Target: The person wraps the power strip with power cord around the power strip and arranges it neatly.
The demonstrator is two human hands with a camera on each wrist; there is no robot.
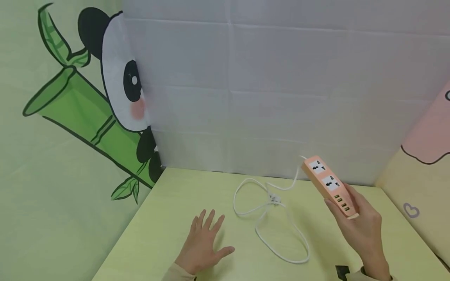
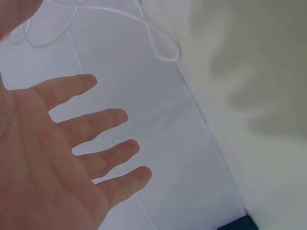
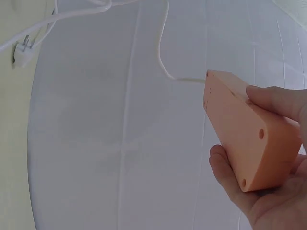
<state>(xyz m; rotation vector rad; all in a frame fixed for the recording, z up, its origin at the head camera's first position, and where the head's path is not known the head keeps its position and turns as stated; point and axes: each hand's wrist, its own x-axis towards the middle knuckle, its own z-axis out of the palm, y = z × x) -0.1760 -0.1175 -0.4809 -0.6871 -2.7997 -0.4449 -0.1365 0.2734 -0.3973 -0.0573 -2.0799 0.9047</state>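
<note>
My right hand [image 1: 365,222] grips an orange power strip [image 1: 328,181] by its near end, thumb on one long side and fingers on the other. Two white sockets and several USB ports face up in the head view; the plain underside of the strip [image 3: 240,129] shows in the right wrist view. From its far end a white cord [image 1: 307,244] runs down and lies in loose loops on the table. The plug [image 3: 23,53] of the cord appears at the upper left of the right wrist view. Left of the loops, my left hand [image 1: 204,246] is spread, fingers straight and palm bare [image 2: 48,158].
The pale yellow-green table [image 1: 147,234] meets a white cloth backdrop [image 1: 267,97] at the rear. A panda-and-bamboo printed cloth [image 1: 84,113] hangs at the left, and a pink and cream one [image 1: 418,175] at the right. A small black patch [image 1: 342,272] lies at the front edge.
</note>
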